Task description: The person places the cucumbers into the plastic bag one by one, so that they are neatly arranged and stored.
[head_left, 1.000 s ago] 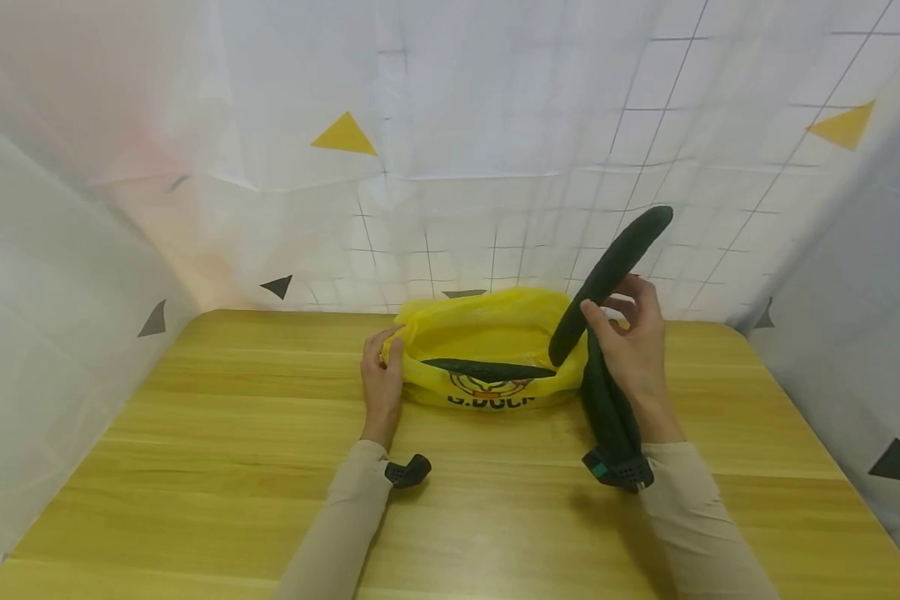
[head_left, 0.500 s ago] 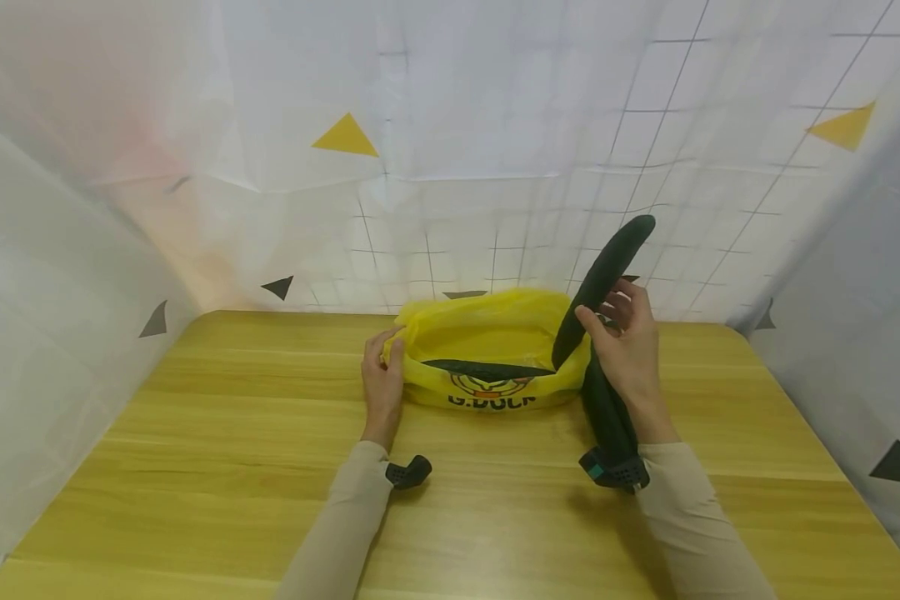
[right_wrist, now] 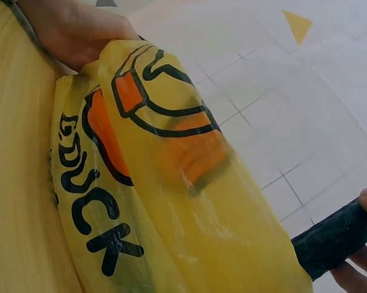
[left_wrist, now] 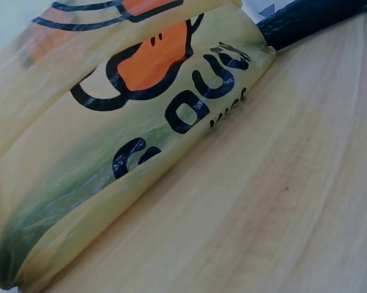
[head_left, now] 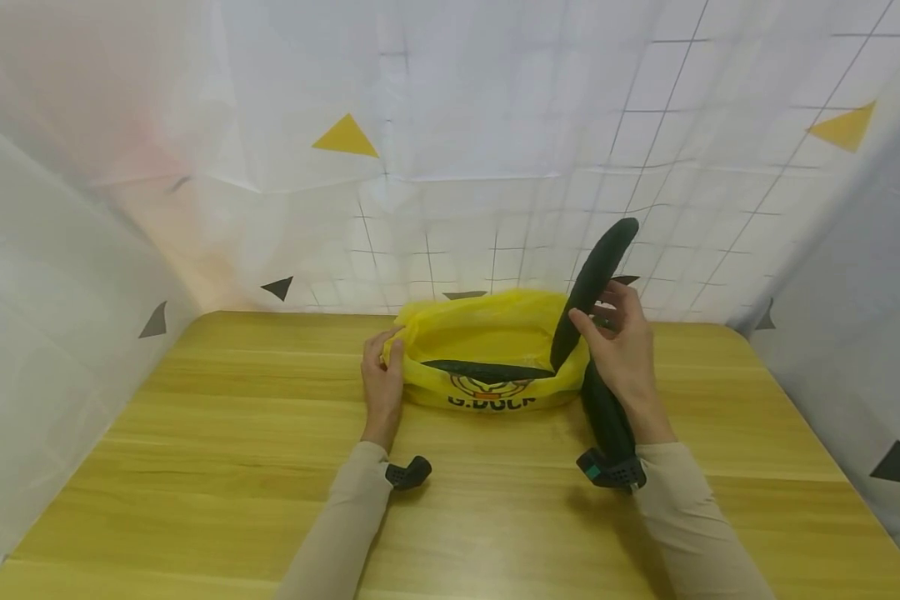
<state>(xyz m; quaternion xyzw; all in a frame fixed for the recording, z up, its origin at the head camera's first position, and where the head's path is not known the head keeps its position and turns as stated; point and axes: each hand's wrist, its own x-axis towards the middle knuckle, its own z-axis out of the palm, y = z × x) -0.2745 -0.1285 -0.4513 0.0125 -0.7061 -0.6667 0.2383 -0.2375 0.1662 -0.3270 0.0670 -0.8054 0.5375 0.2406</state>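
Note:
A yellow plastic bag with a printed cartoon lies with its mouth spread, in the middle of the head view. My left hand grips the bag's left end. Inside lies one dark green cucumber, its shape also showing through the plastic in the left wrist view. My right hand pinches a second cucumber between thumb and fingers. That cucumber stands tilted, its lower end inside the bag's right side. In the right wrist view, the bag wall hides the lower end of the held cucumber.
On the wooden table, another cucumber lies just right of the bag, partly under my right wrist. White sheeting with grid lines and triangles stands behind the table and along both sides.
My right hand has moved left and slightly down, bringing the held cucumber more upright and further into the bag's mouth. My left hand and the bag stay in place.

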